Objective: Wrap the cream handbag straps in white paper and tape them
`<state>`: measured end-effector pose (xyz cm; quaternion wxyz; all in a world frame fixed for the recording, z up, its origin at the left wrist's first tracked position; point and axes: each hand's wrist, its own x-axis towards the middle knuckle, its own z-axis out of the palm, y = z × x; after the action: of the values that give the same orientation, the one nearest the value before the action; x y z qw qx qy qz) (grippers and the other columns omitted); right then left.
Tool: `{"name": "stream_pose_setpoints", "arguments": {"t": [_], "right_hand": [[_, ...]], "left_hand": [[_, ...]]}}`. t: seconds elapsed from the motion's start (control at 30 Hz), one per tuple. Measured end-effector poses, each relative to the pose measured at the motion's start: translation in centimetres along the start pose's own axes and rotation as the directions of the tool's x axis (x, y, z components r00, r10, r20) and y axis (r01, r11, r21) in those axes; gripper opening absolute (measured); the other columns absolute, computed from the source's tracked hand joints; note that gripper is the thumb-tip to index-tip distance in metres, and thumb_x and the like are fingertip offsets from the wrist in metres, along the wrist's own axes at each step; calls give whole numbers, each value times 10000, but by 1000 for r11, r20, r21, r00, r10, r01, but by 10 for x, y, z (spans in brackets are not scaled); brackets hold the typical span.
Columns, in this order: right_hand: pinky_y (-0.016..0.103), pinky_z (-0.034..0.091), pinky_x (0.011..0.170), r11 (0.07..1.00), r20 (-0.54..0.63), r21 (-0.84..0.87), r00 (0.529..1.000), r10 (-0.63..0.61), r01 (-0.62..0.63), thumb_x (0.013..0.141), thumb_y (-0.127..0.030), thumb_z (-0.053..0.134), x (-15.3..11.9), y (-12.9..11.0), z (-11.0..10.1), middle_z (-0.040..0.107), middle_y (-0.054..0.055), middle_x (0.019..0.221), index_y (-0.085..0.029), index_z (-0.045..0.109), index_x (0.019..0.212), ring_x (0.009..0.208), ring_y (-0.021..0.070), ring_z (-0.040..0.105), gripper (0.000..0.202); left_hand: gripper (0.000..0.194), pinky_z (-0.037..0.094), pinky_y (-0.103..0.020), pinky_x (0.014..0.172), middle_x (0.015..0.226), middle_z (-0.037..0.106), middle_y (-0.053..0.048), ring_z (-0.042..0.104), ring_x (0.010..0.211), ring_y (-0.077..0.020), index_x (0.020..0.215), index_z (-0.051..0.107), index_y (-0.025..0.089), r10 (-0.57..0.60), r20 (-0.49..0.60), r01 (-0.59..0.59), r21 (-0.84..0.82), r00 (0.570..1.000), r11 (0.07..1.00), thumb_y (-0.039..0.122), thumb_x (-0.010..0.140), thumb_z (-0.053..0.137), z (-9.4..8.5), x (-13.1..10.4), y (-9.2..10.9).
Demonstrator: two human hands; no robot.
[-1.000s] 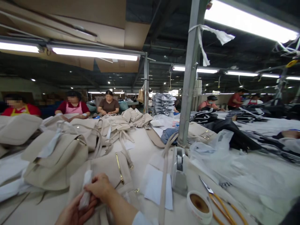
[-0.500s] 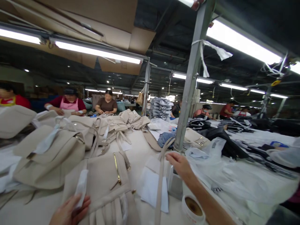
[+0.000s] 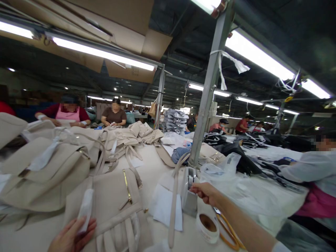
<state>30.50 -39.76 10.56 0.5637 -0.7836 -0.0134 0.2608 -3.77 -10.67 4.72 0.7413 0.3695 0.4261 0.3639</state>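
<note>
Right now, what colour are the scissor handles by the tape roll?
Yellow-orange; the scissors lie beside the tape roll, best seen in the head view.

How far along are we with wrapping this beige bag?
Done: white paper is around one strap, pinched by the left hand. In hand: the right hand reaches the tape dispenser. Left: no tape on the wrap yet; the bag shows its other straps bare.
</note>
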Motion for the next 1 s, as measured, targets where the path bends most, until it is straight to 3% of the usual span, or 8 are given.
{"name": "stream_pose_setpoints", "arguments": {"t": [0.2, 0.3, 0.43, 0.6, 0.77, 0.87, 0.93, 1.0], "right_hand": [[103, 56, 318, 996, 13, 58, 998, 61, -62, 810, -164, 549, -14, -12, -5, 353, -86, 388, -127, 535, 553, 313, -3, 161, 260], [94, 52, 312, 991, 29, 129, 999, 42, -45, 820, -181, 553, -33, -4, -3, 355, -92, 411, -138, 524, 570, 325, -4, 165, 255], [79, 101, 307, 970, 50, 185, 987, 152, -159, 847, -141, 488, -58, 20, 12, 363, -83, 424, -140, 494, 542, 319, -7, 226, 305], [68, 108, 303, 954, 31, 191, 973, 230, -232, 819, -93, 473, -58, 27, 25, 340, -90, 393, -147, 455, 512, 286, -23, 200, 312], [58, 97, 302, 932, 26, 55, 934, 357, -358, 772, -67, 466, -65, 34, 34, 376, -55, 357, -155, 415, 449, 268, -26, 190, 339], [79, 125, 301, 930, 167, -121, 917, 363, -346, 705, -51, 538, -93, 42, 60, 424, -26, 386, -154, 464, 430, 288, -14, 250, 303], [96, 155, 318, 967, 378, -185, 895, 237, -177, 683, -124, 615, -114, 37, 86, 510, -4, 470, -156, 542, 505, 342, 3, 349, 195], [119, 165, 335, 976, 596, -216, 796, 104, 35, 666, -238, 660, -129, 22, 119, 578, 0, 550, -162, 579, 607, 385, 14, 397, 126]], "left_hand": [[118, 578, -191, 468, 619, 687, -65, 659, 497, -146, 744, 571, 127, -26, -19, 26, -15, 999, 1000, 35, 816, 550, 6, -8, 5], [133, 571, -185, 468, 619, 684, -76, 657, 496, -148, 725, 572, 123, -19, -23, 19, -19, 1000, 1000, 34, 822, 549, 8, -10, 6], [144, 564, -180, 457, 602, 682, -71, 645, 479, -136, 725, 577, 112, 17, -32, -17, -12, 999, 1000, 18, 831, 548, 7, -10, 5], [143, 557, -172, 448, 567, 675, -54, 635, 456, -123, 738, 565, 105, 31, -45, -32, -11, 998, 999, -8, 826, 559, 9, -13, 6], [121, 565, -192, 453, 576, 677, -54, 630, 460, -120, 755, 572, 95, 48, -44, -49, -16, 998, 999, -6, 821, 569, 7, -10, 4], [98, 558, -199, 444, 577, 669, -49, 622, 464, -115, 765, 575, 97, 62, -45, -63, -23, 997, 998, 23, 830, 577, 4, -10, 1], [91, 545, -199, 429, 582, 664, -49, 614, 464, -113, 768, 577, 102, 71, -38, -72, -16, 997, 997, 58, 847, 570, 4, -11, -2], [109, 530, -195, 422, 582, 653, -44, 599, 461, -104, 752, 579, 110, 85, -34, -86, -15, 996, 996, 93, 859, 563, 4, -9, -5]]}}
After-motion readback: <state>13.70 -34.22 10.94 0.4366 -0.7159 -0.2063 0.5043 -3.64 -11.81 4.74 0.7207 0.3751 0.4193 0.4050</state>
